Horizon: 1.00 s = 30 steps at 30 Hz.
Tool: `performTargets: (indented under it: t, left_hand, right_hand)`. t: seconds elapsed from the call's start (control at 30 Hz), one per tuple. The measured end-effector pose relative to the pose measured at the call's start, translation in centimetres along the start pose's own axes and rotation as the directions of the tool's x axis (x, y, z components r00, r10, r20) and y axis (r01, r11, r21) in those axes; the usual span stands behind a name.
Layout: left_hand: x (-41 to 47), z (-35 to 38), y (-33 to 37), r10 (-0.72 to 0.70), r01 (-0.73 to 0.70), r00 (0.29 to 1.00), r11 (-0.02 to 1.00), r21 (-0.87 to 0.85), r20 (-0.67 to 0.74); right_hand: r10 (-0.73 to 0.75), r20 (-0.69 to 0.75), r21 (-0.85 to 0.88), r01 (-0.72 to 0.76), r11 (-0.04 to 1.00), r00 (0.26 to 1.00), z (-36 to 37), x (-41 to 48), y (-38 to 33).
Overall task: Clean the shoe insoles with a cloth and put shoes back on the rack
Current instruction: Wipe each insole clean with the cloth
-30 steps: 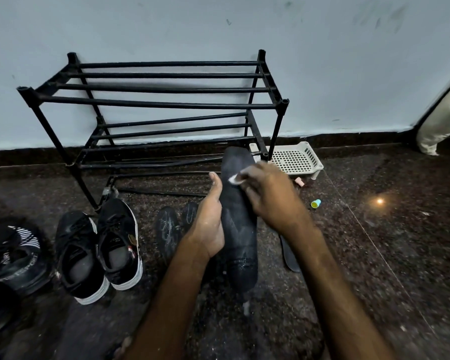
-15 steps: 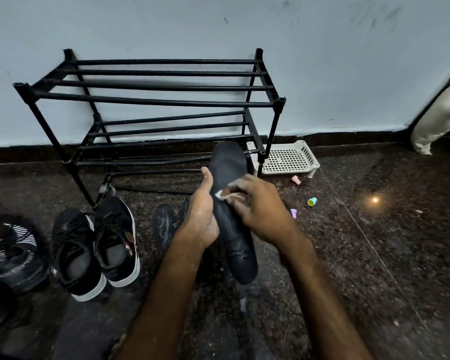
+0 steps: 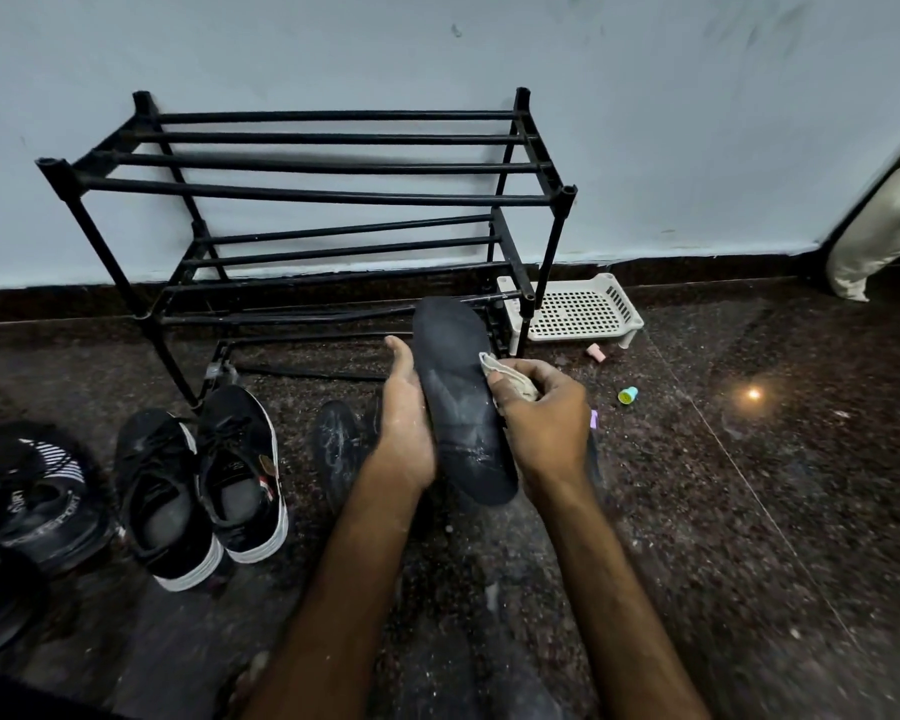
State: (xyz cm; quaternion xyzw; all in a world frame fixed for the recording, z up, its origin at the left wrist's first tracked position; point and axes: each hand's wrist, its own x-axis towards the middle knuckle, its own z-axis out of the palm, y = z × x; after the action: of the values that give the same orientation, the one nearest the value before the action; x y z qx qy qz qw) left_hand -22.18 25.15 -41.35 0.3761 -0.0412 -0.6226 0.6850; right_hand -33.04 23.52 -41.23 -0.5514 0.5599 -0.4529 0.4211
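At about eight o'clock in our view lie dark shoes [image 3: 32, 501] on whose side we read "SPORT"; the other letters we cannot make out. Just right of them stands a pair of black sneakers [image 3: 204, 485] with white soles, toes toward the black rack [image 3: 333, 194] at eleven o'clock. A dusty loose insole [image 3: 339, 449] lies on the floor [image 3: 749, 511] at nine o'clock of the left hand [image 3: 406, 433]. That hand grips the left edge of the held insole [image 3: 463, 402], thumb pointing up, the toe end toward twelve o'clock, at the centre of the view. The right hand [image 3: 546, 423] pinches a pale cloth [image 3: 510, 376] in curled fingers against the insole's three o'clock edge. At one o'clock sits a white tray [image 3: 578, 309], and at three o'clock a teal cap [image 3: 628, 394].
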Motion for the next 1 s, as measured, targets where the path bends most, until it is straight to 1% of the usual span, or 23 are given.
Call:
performTargets:
  t: [0.03, 0.07, 0.1, 0.17, 0.2, 0.23, 0.27, 0.3, 0.33, 0.37, 0.4, 0.43, 0.47, 0.5, 0.57, 0.6, 0.63, 0.7, 0.77, 0.8, 0.87, 0.93, 1.0]
  left_hand:
    - [-0.3, 0.0, -0.5, -0.031, 0.031, 0.999, 0.999, -0.01, 0.031]
    - [-0.7, 0.1, -0.8, -0.068, 0.071, 0.995, 0.997, -0.027, 0.076]
    - [-1.0, 0.2, -1.0, -0.097, 0.102, 0.988, 0.994, -0.037, 0.12]
    - [-1.2, 0.2, -1.1, -0.11, 0.118, 0.982, 0.992, -0.042, 0.157]
    - [-1.0, 0.0, -1.1, -0.104, 0.11, 0.984, 0.993, -0.033, 0.143]
    - [-0.7, -0.2, -1.0, -0.094, 0.097, 0.988, 0.995, -0.018, 0.121]
    - [-0.7, -0.3, -0.8, -0.081, 0.082, 0.992, 0.997, -0.006, 0.101]
    - [-0.5, -0.4, -0.7, -0.063, 0.066, 0.993, 0.997, -0.03, 0.096]
    - [-0.3, -0.5, -0.6, -0.04, 0.047, 0.995, 0.996, -0.081, 0.093]
    - [-0.1, -0.5, -0.6, -0.023, 0.034, 0.996, 0.992, -0.124, 0.092]
    - [-0.3, -0.5, -0.5, -0.018, 0.027, 0.997, 0.991, -0.128, 0.077]
    - [-0.1, -0.5, -0.5, -0.033, 0.044, 0.996, 0.99, -0.133, 0.086]
    - [-0.2, -0.4, -0.4, -0.057, 0.07, 0.993, 0.99, -0.125, 0.102]
    - [-0.1, -0.5, -0.4, -0.084, 0.096, 0.99, 0.99, -0.102, 0.115]
    - [0.1, -0.7, -0.5, -0.091, 0.098, 0.985, 0.994, -0.045, 0.143]
    - [0.1, -0.8, -0.4, -0.069, 0.077, 0.987, 0.996, -0.047, 0.143]
    - [0.3, -0.8, -0.5, -0.048, 0.059, 0.989, 0.995, -0.078, 0.137]
    - [0.3, -1.0, -0.9, -0.02, 0.03, 0.993, 0.995, -0.092, 0.115]
    - [0.3, -0.9, -1.3, -0.019, 0.027, 0.996, 0.996, -0.089, 0.085]
    - [0.0, -0.7, -1.3, -0.026, 0.033, 0.995, 0.996, -0.08, 0.092]
    - [0.0, -0.7, -1.7, -0.014, 0.019, 0.993, 0.999, -0.041, 0.115]
    - [0.1, -0.9, -1.8, 0.025, -0.02, 0.993, 0.999, -0.045, 0.116]
    - [0.1, -1.1, -1.9, 0.03, -0.023, 0.994, 0.997, -0.072, 0.106]
  right_hand:
    - [-0.041, -0.03, -0.08, 0.038, 0.996, 0.999, 0.2, -0.1, -0.2]
    - [-0.104, -0.028, -0.192, 0.097, 0.977, 0.994, 0.4, -0.3, -0.3]
    - [-0.175, 0.006, -0.322, 0.167, 0.932, 0.985, 0.4, -0.4, -0.4]
    - [-0.263, 0.127, -0.553, 0.288, 0.781, 0.956, 0.6, -1.1, -0.4]
    - [-0.285, 0.175, -0.622, 0.33, 0.71, 0.942, 0.5, -1.4, -0.6]
    - [-0.302, 0.207, -0.659, 0.361, 0.659, 0.93, 0.5, -1.7, -0.7]
    - [-0.311, 0.238, -0.673, 0.387, 0.631, 0.92, 0.2, -1.7, -1.0]
    - [-0.293, 0.278, -0.663, 0.404, 0.631, 0.915, -0.1, -1.7, -1.2]
    - [-0.254, 0.334, -0.629, 0.415, 0.657, 0.908, -0.4, -1.6, -1.4]
    - [-0.21, 0.395, -0.572, 0.418, 0.705, 0.894, -0.8, -1.5, -1.7]
    - [-0.18, 0.442, -0.504, 0.41, 0.76, 0.879, -0.9, -1.5, -1.9]
    - [-0.183, 0.462, -0.441, 0.404, 0.802, 0.868, -0.8, -1.6, -2.1]
    - [-0.208, 0.46, -0.397, 0.409, 0.821, 0.863, -0.5, -1.7, -2.3]
    - [-0.247, 0.448, -0.382, 0.434, 0.816, 0.859, 0.0, -1.8, -2.4]
    - [-0.327, 0.411, -0.412, 0.494, 0.766, 0.851, 1.1, -1.6, -2.4]
    - [-0.344, 0.388, -0.431, 0.499, 0.752, 0.855, 1.4, -1.3, -2.3]
    - [-0.34, 0.368, -0.45, 0.486, 0.749, 0.865, 1.4, -1.1, -2.2]
    - [-0.257, 0.344, -0.507, 0.41, 0.758, 0.903, 0.8, -1.0, -1.8]
    - [-0.169, 0.373, -0.525, 0.358, 0.772, 0.912, 0.2, -1.4, -1.9]
    - [-0.169, 0.389, -0.492, 0.359, 0.793, 0.906, 0.2, -1.7, -2.3]
    - [-0.25, 0.379, -0.403, 0.402, 0.822, 0.891, 1.0, -1.9, -3.2]
    - [-0.318, 0.336, -0.429, 0.445, 0.786, 0.886, 1.9, -0.9, -3.7]
    - [-0.291, 0.291, -0.514, 0.405, 0.756, 0.911, 1.7, 0.1, -3.5]
